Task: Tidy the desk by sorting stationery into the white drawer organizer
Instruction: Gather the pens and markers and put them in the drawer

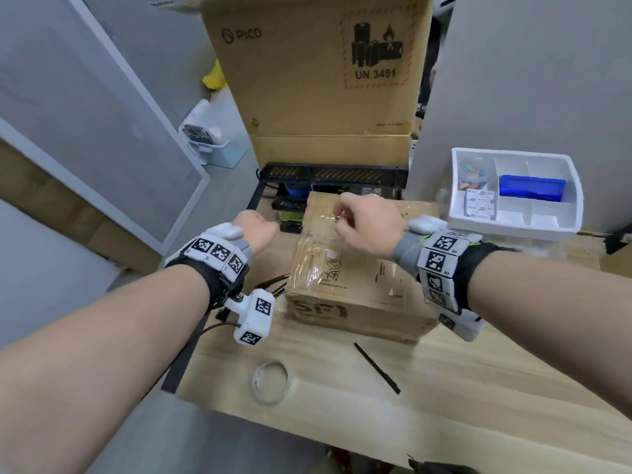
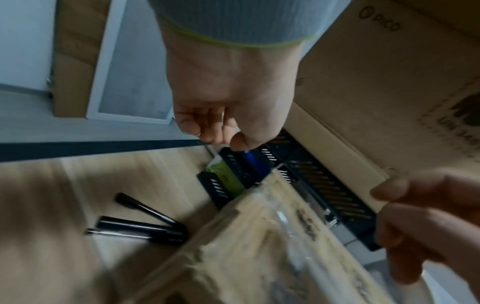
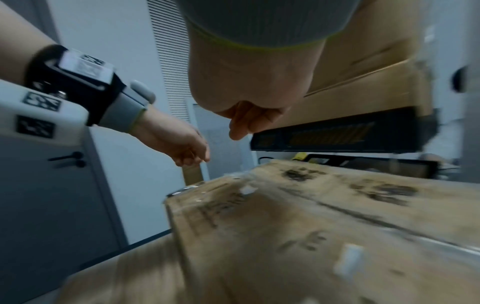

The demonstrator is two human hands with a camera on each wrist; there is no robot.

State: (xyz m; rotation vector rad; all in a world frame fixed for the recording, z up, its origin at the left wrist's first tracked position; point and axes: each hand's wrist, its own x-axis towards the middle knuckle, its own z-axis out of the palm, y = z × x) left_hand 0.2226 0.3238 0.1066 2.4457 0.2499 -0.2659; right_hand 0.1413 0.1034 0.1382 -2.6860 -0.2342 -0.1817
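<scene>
My right hand hovers over the taped cardboard box, and its thumb and forefinger pinch a tiny metal piece that is too small to name. My left hand hangs just left of the box with its fingers curled; in the left wrist view a thin silver piece shows inside them. The white drawer organizer stands at the right and holds a blue box, colourful clips and small white packets. A black pen and a clear tape roll lie on the wooden desk.
Three black pens lie on the desk left of the small box. A black slotted rack and a large PICO carton stand behind it. The desk's left edge drops to the grey floor.
</scene>
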